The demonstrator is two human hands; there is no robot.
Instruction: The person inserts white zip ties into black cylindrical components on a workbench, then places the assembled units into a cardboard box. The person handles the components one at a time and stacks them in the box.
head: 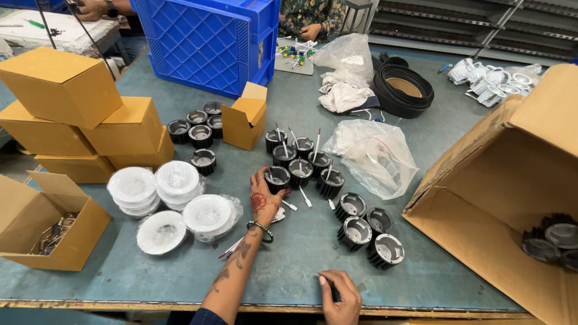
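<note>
My left hand (264,197) reaches to the middle of the table and grips a black finned round housing (277,178) at the near-left of a cluster of like housings (301,157) with red and white wires sticking up. My right hand (341,295) rests near the table's front edge, fingers curled over a small dark part that I cannot make out. To the right of the left hand sit several black housings with grey insides (367,232).
Stacked white round covers (174,198) lie left. Brown cartons (78,114), a small open box (45,222), a blue crate (208,39), a clear plastic bag (376,153) and a big tipped carton (512,192) ring the work area. Other people's hands (311,30) work at the far side.
</note>
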